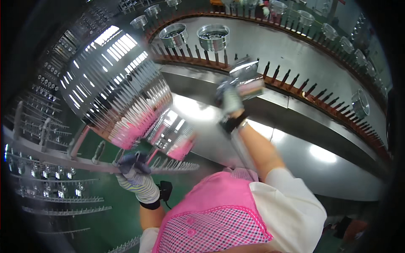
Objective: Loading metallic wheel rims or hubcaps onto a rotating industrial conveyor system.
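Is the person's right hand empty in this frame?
No, the gloved right hand is raised and gripping a small shiny metal part near the row of pegs on the curved rack.

Bright overhead strip lights glare off the big shiny metal bowl [116,84] I see up close and the steel conveyor [295,63]. My raised right hand [232,99] is motion-blurred. Fisheye bending curves everything, and the corners go black.
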The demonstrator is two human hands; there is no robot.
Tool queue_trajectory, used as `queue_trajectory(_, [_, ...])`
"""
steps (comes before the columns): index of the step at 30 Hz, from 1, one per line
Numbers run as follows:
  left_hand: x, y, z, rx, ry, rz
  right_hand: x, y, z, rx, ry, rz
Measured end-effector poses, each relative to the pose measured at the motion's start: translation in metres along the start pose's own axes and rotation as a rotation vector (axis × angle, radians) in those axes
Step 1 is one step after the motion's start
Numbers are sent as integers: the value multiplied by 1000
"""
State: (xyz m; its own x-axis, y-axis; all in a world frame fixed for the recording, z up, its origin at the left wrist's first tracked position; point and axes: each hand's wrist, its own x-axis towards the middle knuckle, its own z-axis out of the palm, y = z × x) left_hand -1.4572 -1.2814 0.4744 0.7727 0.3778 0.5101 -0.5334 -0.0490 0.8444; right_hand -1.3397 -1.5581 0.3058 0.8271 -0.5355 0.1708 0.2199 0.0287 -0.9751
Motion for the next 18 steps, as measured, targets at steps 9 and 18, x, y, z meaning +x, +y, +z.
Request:
queue_trajectory(9, [-38, -12, 9, 271, 74, -35, 187, 1, -129, -502, 372, 380])
queue_trajectory(18, [-77, 46, -21, 292, -69, -47, 141, 25, -140, -1535, -172, 71])
